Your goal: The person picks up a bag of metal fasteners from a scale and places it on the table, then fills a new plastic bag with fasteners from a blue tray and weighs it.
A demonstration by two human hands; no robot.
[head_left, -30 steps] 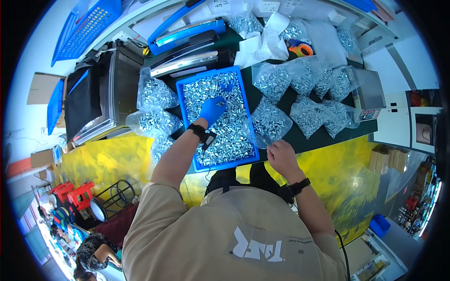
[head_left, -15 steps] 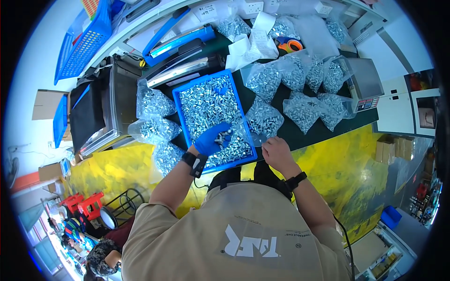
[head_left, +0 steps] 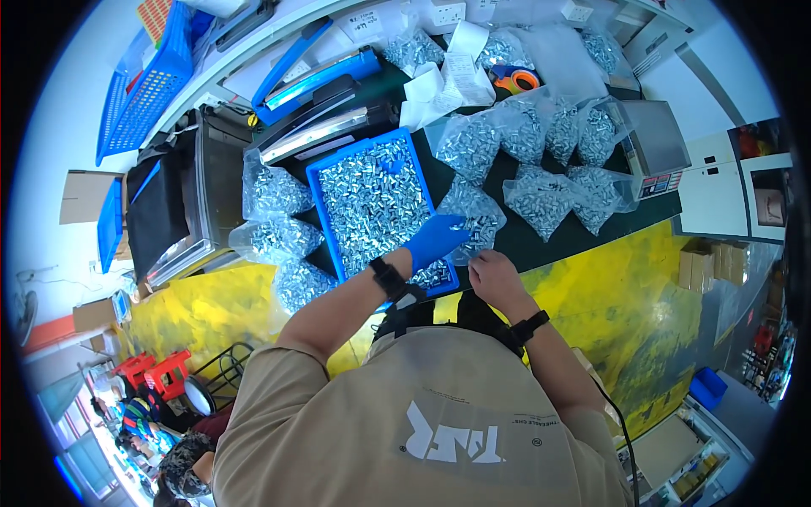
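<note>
On the table (head_left: 528, 253), the tray (head_left: 326, 221) containing small parts (head_left: 372, 198) lies between left bags (head_left: 283, 194) and right bags (head_left: 541, 203), sealers (head_left: 334, 128) behind.

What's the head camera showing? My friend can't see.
A blue-gloved left hand reaches over a blue tray of metal fasteners toward a clear bag of them; the bare right hand is beside that bag. More filled bags flank the tray.

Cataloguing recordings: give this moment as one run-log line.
left hand: gloved, over right rim of blue tray, at clear bag | right hand: bare, curled beside same bag | tray: metal pieces inside
</note>
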